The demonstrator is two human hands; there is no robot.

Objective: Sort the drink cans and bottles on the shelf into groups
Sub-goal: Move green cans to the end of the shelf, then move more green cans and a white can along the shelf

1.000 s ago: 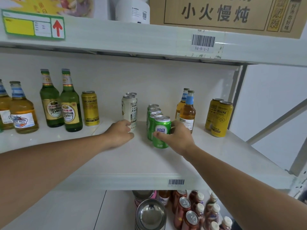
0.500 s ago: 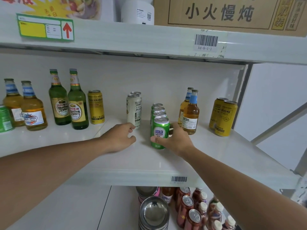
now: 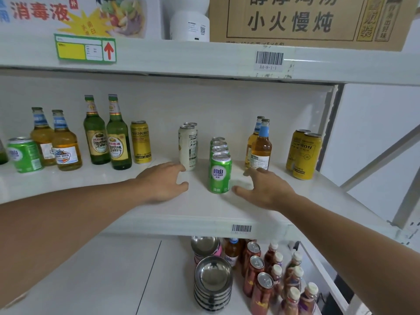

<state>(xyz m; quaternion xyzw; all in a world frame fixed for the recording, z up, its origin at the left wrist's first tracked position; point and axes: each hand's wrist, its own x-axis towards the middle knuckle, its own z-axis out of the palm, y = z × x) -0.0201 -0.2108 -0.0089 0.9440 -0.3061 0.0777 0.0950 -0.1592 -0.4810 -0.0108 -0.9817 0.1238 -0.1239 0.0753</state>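
A front green can (image 3: 220, 173) stands upright at the head of a single-file row of green cans (image 3: 218, 145) near the middle of the white shelf (image 3: 159, 214), with the right hand (image 3: 264, 189) spread loose just beside it and grasping nothing, thumb near the can's base, and the left hand (image 3: 164, 181) lying relaxed on the board, fingertips close to a tall white can (image 3: 187, 147). Along the same board stand amber bottles (image 3: 260, 145) and yellow cans (image 3: 303, 153) to the right, green bottles (image 3: 108, 133), a lone yellow can (image 3: 140, 142), more amber bottles (image 3: 56, 139) and another green can (image 3: 23, 154) to the left. A cardboard box (image 3: 306, 19) sits on the shelf above, stacked steel bowls (image 3: 212, 276) and red bottles (image 3: 272, 276) on the one below, with a pale wall at right.
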